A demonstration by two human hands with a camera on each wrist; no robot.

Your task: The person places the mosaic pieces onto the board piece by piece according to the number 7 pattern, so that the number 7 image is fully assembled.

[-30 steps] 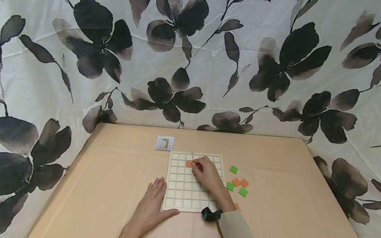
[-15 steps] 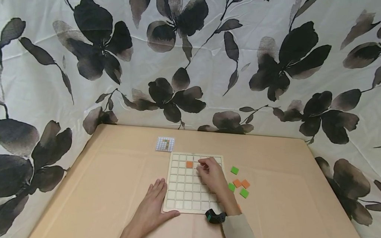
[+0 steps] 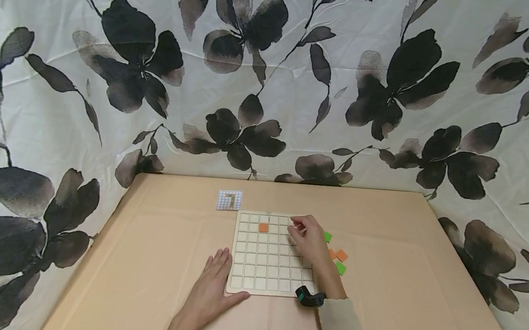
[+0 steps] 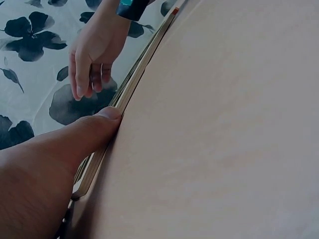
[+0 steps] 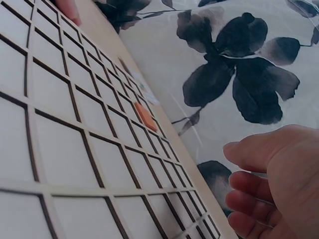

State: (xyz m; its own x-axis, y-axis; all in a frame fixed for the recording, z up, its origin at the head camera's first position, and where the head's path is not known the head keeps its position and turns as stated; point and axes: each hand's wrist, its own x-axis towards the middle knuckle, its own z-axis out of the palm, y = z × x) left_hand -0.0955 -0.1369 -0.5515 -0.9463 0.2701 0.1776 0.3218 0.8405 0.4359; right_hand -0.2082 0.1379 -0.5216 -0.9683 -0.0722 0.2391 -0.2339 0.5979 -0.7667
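A pale wooden grid board (image 3: 255,260) lies on the table, with one orange square tile (image 3: 263,227) set in a cell near its far edge. My left hand (image 3: 210,281) rests at the board's lower left corner, fingers along the left side. In the left wrist view its thumb (image 4: 97,127) touches the near edge of the board (image 4: 134,82). Above the board's upper right part is my right hand (image 3: 309,241), fingers loosely bent and apart from the thumb, holding nothing. The right wrist view shows the orange tile (image 5: 144,117) sunk within its cell.
Right of the board lie loose tiles: a green tile (image 3: 328,237), an orange tile (image 3: 342,255) and another green tile (image 3: 340,268), partly covered by my right forearm. A small printed grid card (image 3: 229,200) sits beyond the board's far left corner. Floral cloth (image 3: 232,105) hangs behind the table.
My right hand has let go of the orange tile, which stays in its cell, and has moved right toward the loose tiles. The left hand has stayed in place.
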